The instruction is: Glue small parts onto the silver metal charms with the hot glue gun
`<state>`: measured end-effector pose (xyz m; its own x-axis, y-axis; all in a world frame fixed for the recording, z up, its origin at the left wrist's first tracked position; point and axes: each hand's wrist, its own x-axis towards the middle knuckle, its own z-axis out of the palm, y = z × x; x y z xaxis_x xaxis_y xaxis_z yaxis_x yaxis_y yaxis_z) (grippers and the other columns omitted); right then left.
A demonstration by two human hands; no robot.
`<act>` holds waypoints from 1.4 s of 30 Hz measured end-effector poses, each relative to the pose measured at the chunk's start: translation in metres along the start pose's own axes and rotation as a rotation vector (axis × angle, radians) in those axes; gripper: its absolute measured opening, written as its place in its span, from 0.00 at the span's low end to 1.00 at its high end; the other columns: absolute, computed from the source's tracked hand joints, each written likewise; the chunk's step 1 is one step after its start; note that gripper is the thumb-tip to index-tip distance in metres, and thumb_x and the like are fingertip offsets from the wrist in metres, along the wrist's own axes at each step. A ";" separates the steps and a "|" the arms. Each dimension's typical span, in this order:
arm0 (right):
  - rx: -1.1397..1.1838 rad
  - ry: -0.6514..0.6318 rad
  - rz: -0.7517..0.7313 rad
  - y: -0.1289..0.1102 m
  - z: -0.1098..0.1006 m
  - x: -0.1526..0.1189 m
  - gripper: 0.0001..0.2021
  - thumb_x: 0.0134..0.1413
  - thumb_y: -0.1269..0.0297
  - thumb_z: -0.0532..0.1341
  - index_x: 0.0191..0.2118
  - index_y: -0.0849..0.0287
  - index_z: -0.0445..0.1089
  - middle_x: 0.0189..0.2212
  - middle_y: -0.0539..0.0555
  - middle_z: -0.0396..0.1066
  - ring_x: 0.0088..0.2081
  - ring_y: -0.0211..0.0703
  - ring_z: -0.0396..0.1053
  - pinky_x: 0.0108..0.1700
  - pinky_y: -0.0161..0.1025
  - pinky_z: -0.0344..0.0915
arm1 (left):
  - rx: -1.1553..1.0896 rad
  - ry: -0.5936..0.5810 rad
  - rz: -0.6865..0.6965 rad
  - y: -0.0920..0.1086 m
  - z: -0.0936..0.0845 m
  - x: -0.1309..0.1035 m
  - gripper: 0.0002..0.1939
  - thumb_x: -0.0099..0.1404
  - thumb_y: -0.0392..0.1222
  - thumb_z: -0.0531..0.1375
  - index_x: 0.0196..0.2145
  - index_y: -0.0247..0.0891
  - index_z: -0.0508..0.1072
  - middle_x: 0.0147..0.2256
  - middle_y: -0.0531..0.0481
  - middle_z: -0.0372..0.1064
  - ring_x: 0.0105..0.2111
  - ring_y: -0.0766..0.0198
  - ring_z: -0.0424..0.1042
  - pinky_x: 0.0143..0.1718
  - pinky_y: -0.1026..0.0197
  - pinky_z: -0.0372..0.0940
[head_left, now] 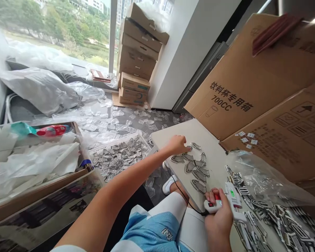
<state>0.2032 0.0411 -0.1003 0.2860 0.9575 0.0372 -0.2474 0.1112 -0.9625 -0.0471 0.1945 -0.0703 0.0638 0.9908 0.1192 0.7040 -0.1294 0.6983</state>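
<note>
My left hand (pixel 176 145) reaches to the far end of the white tabletop (pixel 170 134). Its fingers are curled, with the thumb and fingertips at a carabiner-shaped metal piece (pixel 189 148); part of the grip is hidden. Several similar metal pieces (pixel 198 186) lie flat and spread between my hands. Near the table's close edge, my right hand (pixel 219 211) is wrapped round a white handheld device (pixel 212 206) with a red part and a dark cable. Just beyond it is a white unit (pixel 233 194) with a green lit display; whether the two are joined I cannot tell.
A heap of metal pieces (pixel 286 224) spreads at the right beside a clear plastic bag (pixel 267 175). Large cardboard boxes (pixel 236 80) stand behind. At floor level, a white crate (pixel 147 148) holds many metal pieces. An open box (pixel 80 140) with wrappings is at the left.
</note>
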 end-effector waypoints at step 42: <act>0.345 0.005 0.256 -0.003 0.014 -0.009 0.25 0.66 0.45 0.75 0.27 0.54 0.66 0.22 0.43 0.59 0.27 0.37 0.60 0.34 0.34 0.64 | 0.561 -0.458 0.198 0.069 -0.053 -0.057 0.16 0.78 0.44 0.59 0.60 0.39 0.70 0.48 0.40 0.80 0.41 0.48 0.83 0.39 0.51 0.71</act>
<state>0.1881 0.0359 -0.0934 0.1800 0.9645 -0.1932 -0.6055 -0.0461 -0.7945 -0.0402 0.1266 0.0086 0.4289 0.8839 -0.1862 0.8956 -0.3893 0.2152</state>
